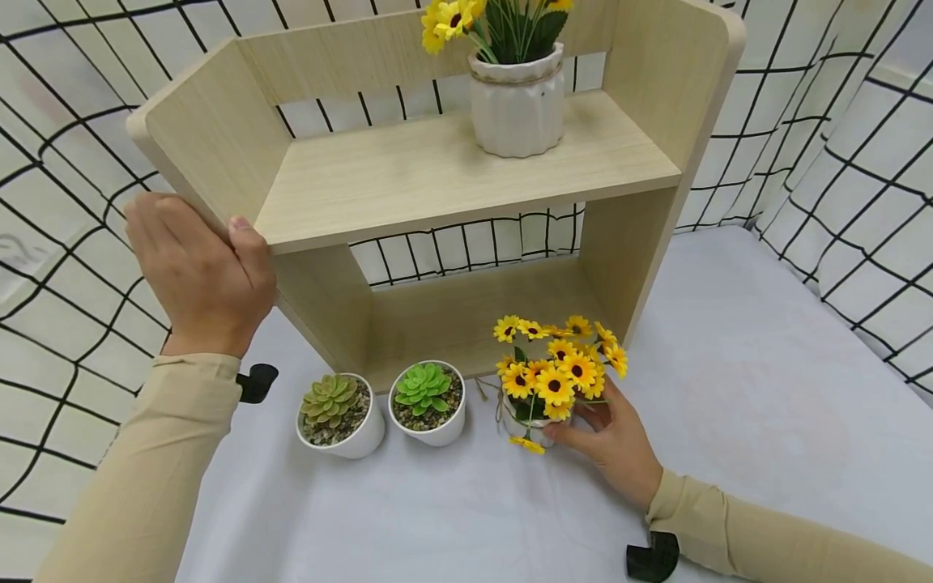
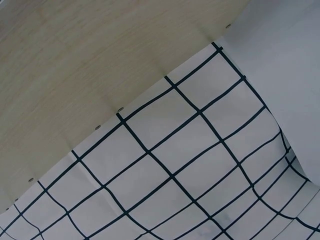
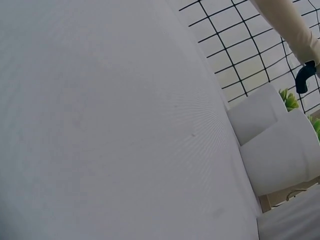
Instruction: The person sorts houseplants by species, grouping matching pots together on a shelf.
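My left hand (image 1: 200,267) grips the left side panel of a light wooden shelf (image 1: 408,182), its thumb at the panel's front edge. My right hand (image 1: 615,441) holds a small white pot of artificial sunflowers (image 1: 555,385) from its right side, thumb in front; the blooms hide some of the fingers. This pot stands on the cloth before the shelf's lower right part. To its left are a bright green succulent (image 1: 423,389) and a duller green succulent (image 1: 330,399), each in a white pot. Neither hand shows in the wrist views.
A ribbed white pot (image 1: 519,109) with yellow flowers stands on the upper shelf board. Black wire grid panels (image 1: 809,162) enclose the back and sides. White cloth (image 1: 736,389) covers the surface below. In the right wrist view, white pots (image 3: 280,150) line the right edge.
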The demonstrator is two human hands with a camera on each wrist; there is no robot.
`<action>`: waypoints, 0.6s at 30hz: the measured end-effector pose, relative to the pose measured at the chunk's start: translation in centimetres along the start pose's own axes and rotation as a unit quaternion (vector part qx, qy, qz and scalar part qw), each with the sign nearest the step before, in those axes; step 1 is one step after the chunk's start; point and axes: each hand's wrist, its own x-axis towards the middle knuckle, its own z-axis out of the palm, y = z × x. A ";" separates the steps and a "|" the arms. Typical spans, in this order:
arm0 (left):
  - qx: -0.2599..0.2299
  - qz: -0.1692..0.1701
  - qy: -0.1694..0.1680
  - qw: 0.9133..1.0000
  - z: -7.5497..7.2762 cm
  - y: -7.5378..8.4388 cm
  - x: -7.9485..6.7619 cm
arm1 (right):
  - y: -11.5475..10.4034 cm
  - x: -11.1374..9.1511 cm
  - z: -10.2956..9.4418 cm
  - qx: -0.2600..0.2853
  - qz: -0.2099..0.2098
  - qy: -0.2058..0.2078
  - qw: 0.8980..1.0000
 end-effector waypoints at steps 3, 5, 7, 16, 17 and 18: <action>0.002 0.000 -0.002 1.000 0.0 0.0 0.0 | 0.0 0.0 0.0 -0.004 0.003 0.005 1.000; 0.004 0.000 -0.003 1.000 0.0 0.0 0.0 | 0.0 -0.1 0.0 -0.005 0.005 0.006 1.000; 0.004 -0.001 -0.005 1.000 -0.1 0.0 0.0 | 0.1 -0.1 -0.1 -0.002 0.008 0.004 1.000; 0.001 -0.005 -0.001 1.000 -0.1 0.0 -0.1 | 0.1 -0.3 -0.1 0.009 0.020 0.008 1.000; 0.003 -0.005 -0.002 1.000 -0.1 0.1 -0.1 | 0.0 -0.3 -0.1 0.013 0.024 0.010 1.000; 0.003 -0.005 -0.003 1.000 -0.1 0.1 -0.1 | 0.0 -0.3 -0.1 0.018 0.026 0.010 0.999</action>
